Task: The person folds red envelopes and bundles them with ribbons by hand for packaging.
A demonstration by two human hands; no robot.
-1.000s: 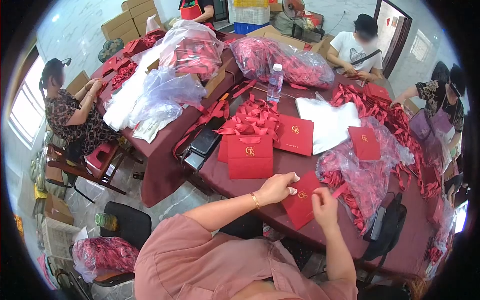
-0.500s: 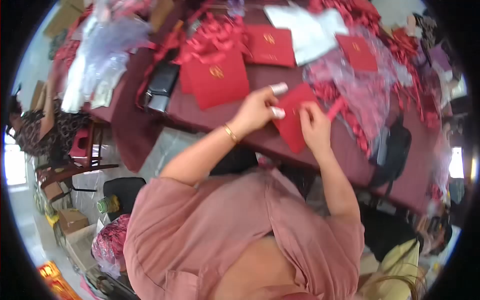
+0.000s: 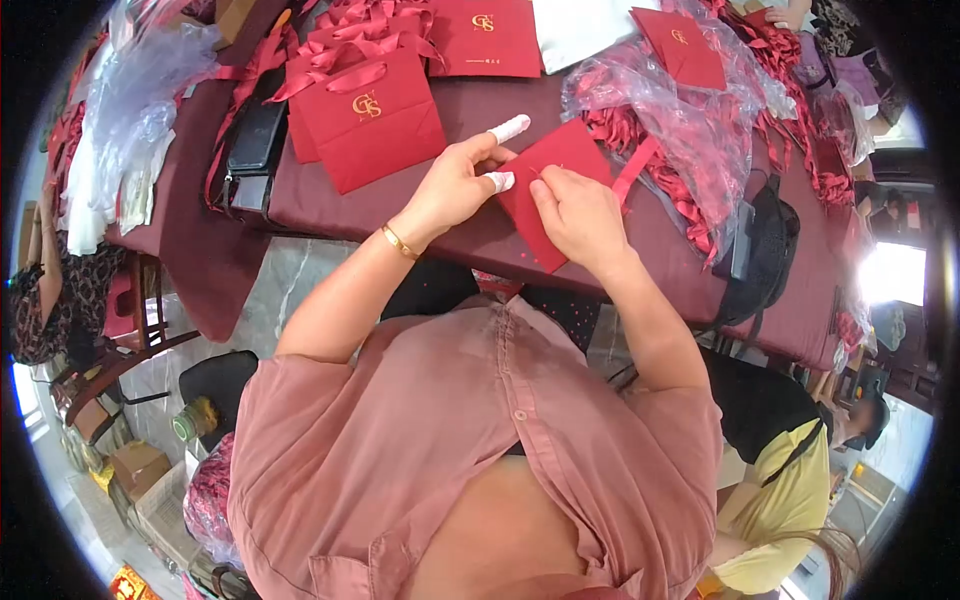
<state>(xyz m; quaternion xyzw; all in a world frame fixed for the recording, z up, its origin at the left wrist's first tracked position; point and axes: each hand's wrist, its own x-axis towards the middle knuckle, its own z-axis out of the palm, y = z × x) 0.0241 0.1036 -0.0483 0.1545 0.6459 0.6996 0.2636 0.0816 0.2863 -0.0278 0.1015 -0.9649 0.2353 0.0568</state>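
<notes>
A red paper bag (image 3: 535, 225) is tilted between my hands above the table's near edge. My left hand (image 3: 450, 190) grips its left edge; two fingers wear white wrappings, one stretched out past the bag. My right hand (image 3: 585, 220) is closed in a pinch over the bag's face, with a tiny pale thing at its fingertips too small to name. A red ribbon (image 3: 637, 165) runs up from the bag's right side. To the left lies a finished-looking red gift bag (image 3: 385, 130) with a gold emblem and ribbon handles.
A maroon cloth covers the table (image 3: 470, 235). Behind the bag, clear plastic (image 3: 715, 150) holds many red ribbons. Another red bag (image 3: 490, 40) lies at the back. A black case (image 3: 255, 135) sits left, a black pouch (image 3: 765, 250) right. A person in yellow (image 3: 790, 500) is at lower right.
The view has shifted, so the table things appear further up and left. My right fingers have moved closer to my left hand on the bag's face. My left hand keeps its hold.
</notes>
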